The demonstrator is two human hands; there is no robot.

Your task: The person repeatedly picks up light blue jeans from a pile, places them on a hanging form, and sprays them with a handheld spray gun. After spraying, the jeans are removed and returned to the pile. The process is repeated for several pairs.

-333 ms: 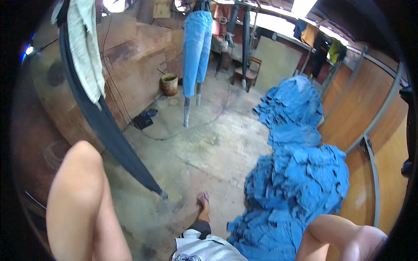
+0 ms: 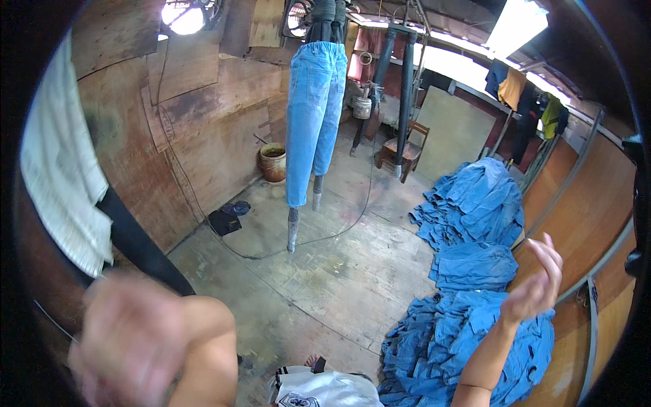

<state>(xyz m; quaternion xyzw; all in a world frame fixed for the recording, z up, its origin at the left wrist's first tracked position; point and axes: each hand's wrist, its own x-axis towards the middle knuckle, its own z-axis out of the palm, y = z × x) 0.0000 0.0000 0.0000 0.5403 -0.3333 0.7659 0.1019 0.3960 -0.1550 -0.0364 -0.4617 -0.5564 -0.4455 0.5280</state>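
Filling jeans [image 2: 308, 122], leg form [image 2: 293, 229] likely keeps them taut; right hand [image 2: 534, 290] loose, empty; left hand [image 2: 129, 336] blurred, grip unclear.

Glaring overhead light [image 2: 518, 28], motion-blurred left hand [image 2: 132, 336], dark curved edges

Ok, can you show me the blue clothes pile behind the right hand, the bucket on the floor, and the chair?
Blue clothes pile [image 2: 437, 339]: head view, on its left side.
Bucket [image 2: 273, 167]: head view, on its outer wall.
Chair [image 2: 389, 147]: head view, on its seat.
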